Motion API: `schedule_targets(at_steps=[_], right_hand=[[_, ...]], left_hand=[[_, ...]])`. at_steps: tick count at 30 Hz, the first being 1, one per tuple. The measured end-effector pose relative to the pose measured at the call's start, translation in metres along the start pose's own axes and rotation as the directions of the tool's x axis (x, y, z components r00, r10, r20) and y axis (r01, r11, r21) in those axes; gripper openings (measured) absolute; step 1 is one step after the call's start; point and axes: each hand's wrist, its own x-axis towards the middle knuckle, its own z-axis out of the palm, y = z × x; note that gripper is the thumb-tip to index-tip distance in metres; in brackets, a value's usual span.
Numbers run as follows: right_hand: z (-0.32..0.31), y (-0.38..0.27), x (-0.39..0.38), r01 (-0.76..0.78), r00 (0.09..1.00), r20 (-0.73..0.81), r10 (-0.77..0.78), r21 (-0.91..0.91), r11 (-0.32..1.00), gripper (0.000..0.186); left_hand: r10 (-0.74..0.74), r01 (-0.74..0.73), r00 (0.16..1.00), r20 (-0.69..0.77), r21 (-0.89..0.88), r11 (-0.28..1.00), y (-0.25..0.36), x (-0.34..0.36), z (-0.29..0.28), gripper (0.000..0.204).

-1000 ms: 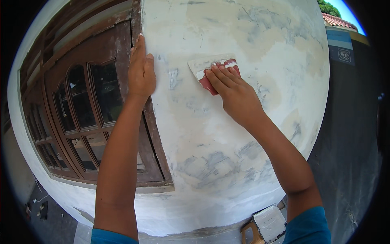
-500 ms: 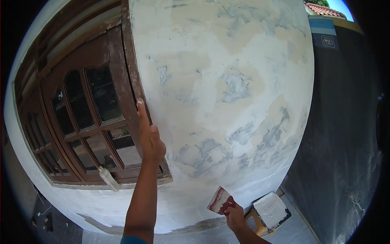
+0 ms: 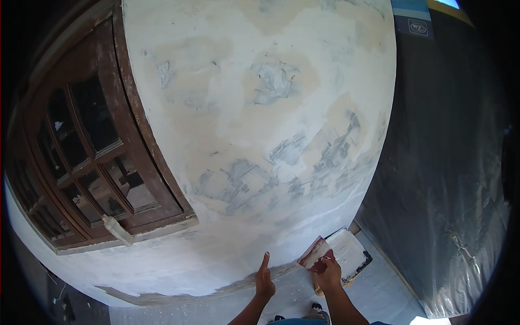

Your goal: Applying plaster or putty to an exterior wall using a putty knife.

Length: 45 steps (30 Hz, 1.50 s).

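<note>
Below, a shallow tray (image 3: 369,258) with a dark-smeared rim sits on a tan stool (image 3: 316,281) near the foot of the wall (image 3: 281,127); a layer of white paste (image 3: 353,249) covers its inside. A whitish bottle (image 3: 118,231) appears tilted at the sill (image 3: 162,229) of the brown window (image 3: 92,161); its contents cannot be told.

The red scraper (image 3: 314,255) is clamped in the right grip (image 3: 329,273), the thumb pressed on its near face and the other fingers mostly hidden behind. Its wide blade points up and to the left, away from the palm, and carries a pale band of paste. In this view the scraper overlaps the tray's left edge; whether the two touch cannot be told. The left grip (image 3: 265,283), seen edge-on before the wall's lower edge, has its fingers extended and the thumb apart from them.

At upper right, the dark sheet (image 3: 433,141) bears a blue band (image 3: 410,8) and, beneath it, a pale emblem (image 3: 417,27) in a rounded square outline.
</note>
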Motion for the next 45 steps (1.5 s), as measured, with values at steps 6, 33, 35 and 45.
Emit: schedule_targets(at_steps=[6,33,35,45], right_hand=[[0.002,-0.063,0.027,0.053,0.995,-0.079,-0.060,-0.085,0.995,0.033],[-0.319,0.004,0.411,0.432,0.898,0.371,0.235,-0.645,-0.630,0.018],[-0.319,0.018,0.396,0.598,0.795,0.501,0.342,-0.549,-0.584,0.015],[-0.326,0.015,0.382,0.132,0.918,0.082,0.389,-0.986,-0.104,0.021]], left_hand=[[-0.460,0.468,0.878,0.133,-0.028,0.883,-0.014,0.002,0.054,0.076],[-0.964,0.961,0.104,0.245,-0.275,0.033,-0.325,-0.208,0.362,0.106],[-0.964,0.945,0.071,0.257,-0.326,-0.017,-0.329,-0.215,0.368,0.108],[-0.941,0.850,0.083,0.329,-0.516,-0.105,-0.313,-0.232,0.382,0.112]])
